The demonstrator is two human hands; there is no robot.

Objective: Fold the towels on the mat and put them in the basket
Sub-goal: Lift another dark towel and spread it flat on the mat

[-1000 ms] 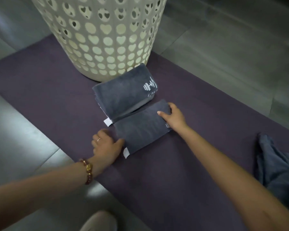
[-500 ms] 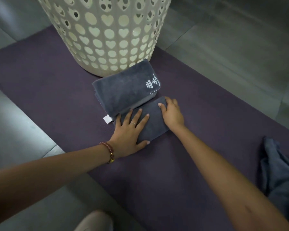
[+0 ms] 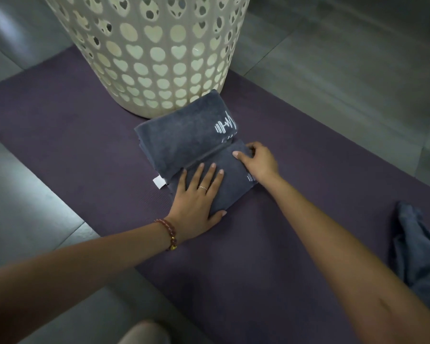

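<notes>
Dim, soft-focus — wide-angle edge warping

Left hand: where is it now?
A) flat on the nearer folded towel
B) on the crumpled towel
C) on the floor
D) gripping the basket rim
A: the left hand lies with straight fingers pressed on the nearer folded towel on the mat.

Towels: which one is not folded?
The crumpled towel at the right edge; the far folded towel and the near folded towel lie near the basket.

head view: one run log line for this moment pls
phase: folding | left hand: pressing flat on near towel | right hand: gripping its end | far towel: folded, by basket | loose towel: unfolded on mat
</notes>
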